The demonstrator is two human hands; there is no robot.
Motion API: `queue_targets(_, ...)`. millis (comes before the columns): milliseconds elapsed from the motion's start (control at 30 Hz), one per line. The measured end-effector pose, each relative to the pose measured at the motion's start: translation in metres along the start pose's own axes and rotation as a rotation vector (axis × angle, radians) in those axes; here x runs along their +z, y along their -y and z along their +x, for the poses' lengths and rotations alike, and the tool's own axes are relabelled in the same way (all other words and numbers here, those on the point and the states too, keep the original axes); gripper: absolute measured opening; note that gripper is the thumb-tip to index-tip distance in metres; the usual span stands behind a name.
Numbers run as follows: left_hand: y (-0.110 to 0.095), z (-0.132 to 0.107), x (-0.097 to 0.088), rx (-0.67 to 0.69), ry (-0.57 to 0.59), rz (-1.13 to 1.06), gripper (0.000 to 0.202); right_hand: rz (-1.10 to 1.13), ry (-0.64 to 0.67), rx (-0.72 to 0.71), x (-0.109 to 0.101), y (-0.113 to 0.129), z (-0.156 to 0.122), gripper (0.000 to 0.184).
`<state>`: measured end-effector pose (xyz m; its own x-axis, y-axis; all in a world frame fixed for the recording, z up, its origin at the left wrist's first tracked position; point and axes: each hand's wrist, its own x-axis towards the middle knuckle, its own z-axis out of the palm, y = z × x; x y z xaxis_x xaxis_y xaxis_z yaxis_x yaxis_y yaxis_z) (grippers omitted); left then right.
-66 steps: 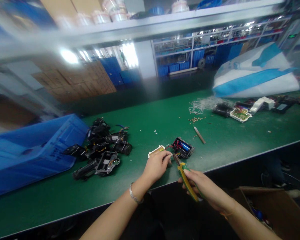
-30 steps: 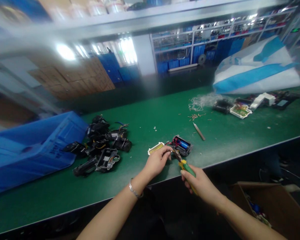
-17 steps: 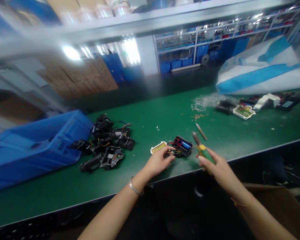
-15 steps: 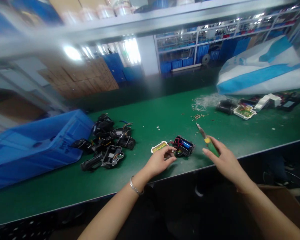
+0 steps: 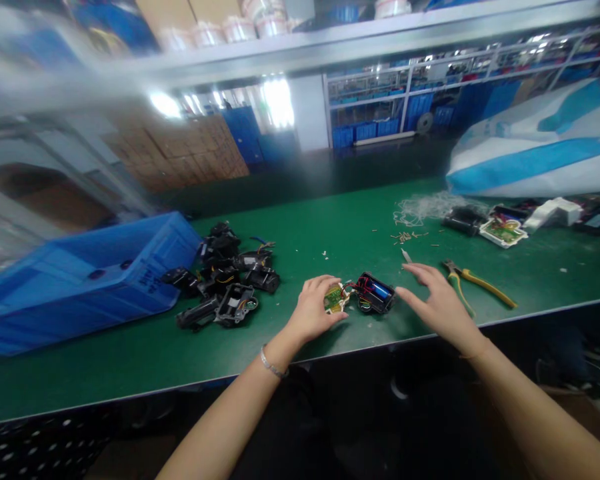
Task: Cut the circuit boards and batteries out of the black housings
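Circuit board in white frame (image 5: 336, 298) is held by my L grip (image 5: 311, 310), thumb and fingers closed on its edges, near the front of the green bench (image 5: 325, 220). Thin wires (image 5: 351, 285) go from it to the black housing (image 5: 364, 292) w/ blue cylinder (image 5: 379, 291) inside, just to the R. My R grip (image 5: 441, 303) is open, fingers apart, btwn this housing and the pliers (image 5: 480, 281), which lie spread on the bench. Pen-shaped tool (image 5: 406, 255) is partly hidden behind R grip. Blue crate (image 5: 85, 317) stands far L.
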<state>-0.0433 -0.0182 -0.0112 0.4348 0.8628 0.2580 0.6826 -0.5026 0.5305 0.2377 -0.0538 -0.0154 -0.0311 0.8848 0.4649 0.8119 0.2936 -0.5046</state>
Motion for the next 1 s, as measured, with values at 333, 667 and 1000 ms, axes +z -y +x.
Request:
queue_targets(333,0.014,-0.010,0.005,-0.019,0.072,0.030,0.079,-0.016,0.086,-0.015,0.044,0.019,-0.004,0.069)
queue_targets(667,0.016,-0.019,-0.006,-0.129,0.108,-0.034,0.089,0.004,-0.011,-0.051,0.031,-0.021,0.011,0.065)
queue_targets(1000,0.009,-0.001,0.021,-0.260,0.035,0.169,0.093,-0.247,0.025,0.427,0.027,-0.078,0.064,0.052)
